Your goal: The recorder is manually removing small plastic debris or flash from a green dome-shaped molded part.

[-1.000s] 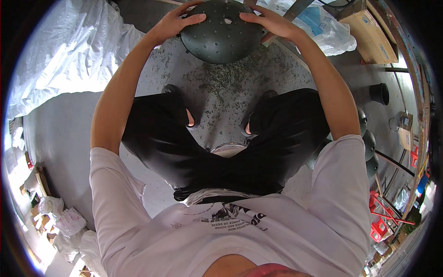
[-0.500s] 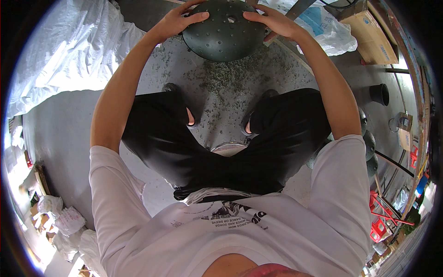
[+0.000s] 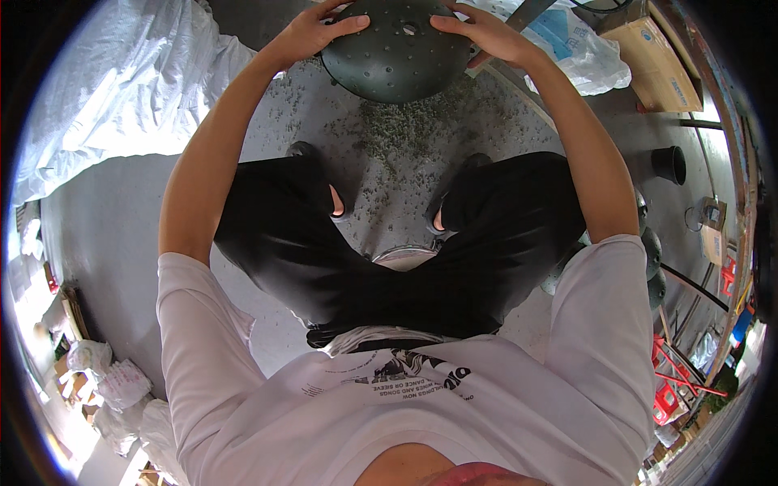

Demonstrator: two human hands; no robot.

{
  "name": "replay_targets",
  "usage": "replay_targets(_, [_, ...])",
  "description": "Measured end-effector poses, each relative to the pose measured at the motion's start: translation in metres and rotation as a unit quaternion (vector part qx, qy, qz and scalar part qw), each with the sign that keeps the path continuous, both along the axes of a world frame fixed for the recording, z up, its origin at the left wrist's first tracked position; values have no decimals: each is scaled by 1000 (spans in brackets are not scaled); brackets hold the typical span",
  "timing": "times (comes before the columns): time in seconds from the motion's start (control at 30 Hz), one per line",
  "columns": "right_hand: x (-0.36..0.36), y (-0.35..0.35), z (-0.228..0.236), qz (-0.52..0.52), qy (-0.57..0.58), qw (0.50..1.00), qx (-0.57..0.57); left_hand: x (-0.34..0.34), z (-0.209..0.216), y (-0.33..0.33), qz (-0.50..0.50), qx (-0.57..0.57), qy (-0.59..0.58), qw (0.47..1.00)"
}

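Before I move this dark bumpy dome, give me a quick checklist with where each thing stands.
1. Left grip on the dark dome: ok, thumb on its surface.
2. Right grip on it: ok, thumb near the pale spot.
3. Whole dome in view: not ok, the picture's top edge cuts it off.
4. Support under the dome: cannot tell, hidden.
5. Floor free of bits: not ok, dark bits lie scattered.

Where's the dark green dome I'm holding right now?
In the head view, the dome is at top middle, between your left hand and right hand; below it in the picture are dark bits scattered on the floor.
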State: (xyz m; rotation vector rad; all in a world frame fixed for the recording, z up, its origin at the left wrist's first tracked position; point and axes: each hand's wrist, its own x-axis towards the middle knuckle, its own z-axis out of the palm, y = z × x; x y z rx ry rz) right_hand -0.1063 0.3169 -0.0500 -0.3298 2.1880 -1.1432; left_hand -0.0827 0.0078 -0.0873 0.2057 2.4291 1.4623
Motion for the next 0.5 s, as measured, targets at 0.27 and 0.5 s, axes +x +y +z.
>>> replay_targets(0.27, [8, 2, 11, 5, -2, 1000, -5, 1, 0, 2, 5, 15, -13, 1000])
replay_targets(0.5, [-3, 4, -6, -2, 7, 1000, -8, 1, 5, 5, -2, 8, -29, 1000])
